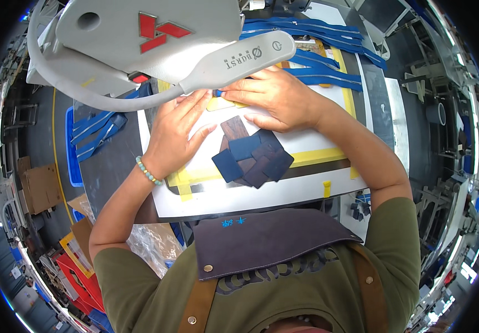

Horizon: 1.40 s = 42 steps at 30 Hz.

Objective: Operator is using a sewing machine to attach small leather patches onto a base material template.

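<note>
My left hand point(179, 130) lies on the white work surface with its fingers stretched forward and its thumb apart. My right hand point(281, 100) reaches in from the other side, fingers extended and thumb spread. Between the fingertips of both hands shows a small blue piece point(217, 93), mostly hidden. Just ahead of them stands a grey sewing machine point(106, 39); its needle area is covered by a grey lamp point(239, 61). Close below my hands lies a loose pile of dark blue and brown patches point(253, 158), overlapping one another.
Long blue zippers point(323, 75) lie in rows at the back right. More blue strips point(96, 130) rest on the left, beside a blue bin point(74, 147). Yellow tape point(317, 157) edges the white surface. A cardboard box point(42, 188) stands on the floor at left.
</note>
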Each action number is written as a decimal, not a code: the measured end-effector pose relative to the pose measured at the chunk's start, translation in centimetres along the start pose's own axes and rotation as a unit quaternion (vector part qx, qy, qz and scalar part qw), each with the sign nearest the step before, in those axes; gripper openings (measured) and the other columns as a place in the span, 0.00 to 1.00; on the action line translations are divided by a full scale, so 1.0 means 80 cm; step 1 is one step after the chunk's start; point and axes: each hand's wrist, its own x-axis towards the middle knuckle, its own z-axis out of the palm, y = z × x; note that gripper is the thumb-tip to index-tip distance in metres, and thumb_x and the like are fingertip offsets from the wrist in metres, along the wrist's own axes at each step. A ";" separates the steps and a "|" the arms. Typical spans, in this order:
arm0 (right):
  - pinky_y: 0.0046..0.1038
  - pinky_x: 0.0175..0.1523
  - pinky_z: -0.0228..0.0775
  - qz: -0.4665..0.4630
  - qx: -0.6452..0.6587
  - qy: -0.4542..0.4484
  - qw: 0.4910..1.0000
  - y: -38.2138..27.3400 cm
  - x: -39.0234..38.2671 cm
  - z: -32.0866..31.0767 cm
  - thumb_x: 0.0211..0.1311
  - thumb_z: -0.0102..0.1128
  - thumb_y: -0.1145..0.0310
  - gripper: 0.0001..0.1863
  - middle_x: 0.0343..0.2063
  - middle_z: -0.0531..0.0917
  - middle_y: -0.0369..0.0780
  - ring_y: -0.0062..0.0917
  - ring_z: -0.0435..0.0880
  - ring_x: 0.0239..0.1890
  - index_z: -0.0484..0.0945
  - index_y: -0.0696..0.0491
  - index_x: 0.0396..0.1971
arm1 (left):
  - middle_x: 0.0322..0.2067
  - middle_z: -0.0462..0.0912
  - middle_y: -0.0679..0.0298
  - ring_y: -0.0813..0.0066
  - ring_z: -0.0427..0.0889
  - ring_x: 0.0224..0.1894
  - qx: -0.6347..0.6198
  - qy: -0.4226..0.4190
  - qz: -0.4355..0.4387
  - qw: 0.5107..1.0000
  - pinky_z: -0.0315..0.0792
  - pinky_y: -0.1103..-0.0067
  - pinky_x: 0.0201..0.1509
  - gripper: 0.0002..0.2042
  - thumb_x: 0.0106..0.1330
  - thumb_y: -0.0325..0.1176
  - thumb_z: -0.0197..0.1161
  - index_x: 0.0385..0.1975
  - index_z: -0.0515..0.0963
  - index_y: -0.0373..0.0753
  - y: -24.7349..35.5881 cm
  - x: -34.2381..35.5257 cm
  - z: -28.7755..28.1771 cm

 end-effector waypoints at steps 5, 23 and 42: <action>0.42 0.69 0.66 -0.004 -0.001 -0.007 1.000 -0.001 0.000 -0.001 0.62 0.65 0.61 0.25 0.55 0.85 0.42 0.37 0.78 0.65 0.82 0.56 0.57 | 0.62 0.84 0.51 0.51 0.80 0.60 0.030 -0.023 0.014 0.999 0.71 0.62 0.69 0.27 0.69 0.41 0.71 0.63 0.80 0.31 0.004 0.005 0.001; 0.38 0.61 0.76 0.006 -0.059 0.065 0.996 -0.001 -0.003 -0.005 0.55 0.65 0.69 0.18 0.51 0.89 0.38 0.35 0.84 0.58 0.89 0.50 0.47 | 0.53 0.86 0.39 0.52 0.85 0.53 0.190 -0.061 0.121 0.972 0.78 0.64 0.62 0.29 0.63 0.44 0.75 0.49 0.83 0.19 0.029 0.050 0.008; 0.36 0.58 0.77 0.020 -0.066 0.066 0.995 -0.006 0.005 0.003 0.58 0.66 0.67 0.13 0.50 0.88 0.37 0.31 0.85 0.56 0.87 0.52 0.42 | 0.54 0.89 0.55 0.61 0.89 0.49 0.070 0.010 0.111 0.991 0.82 0.70 0.53 0.19 0.66 0.35 0.73 0.54 0.85 0.34 -0.013 0.021 -0.006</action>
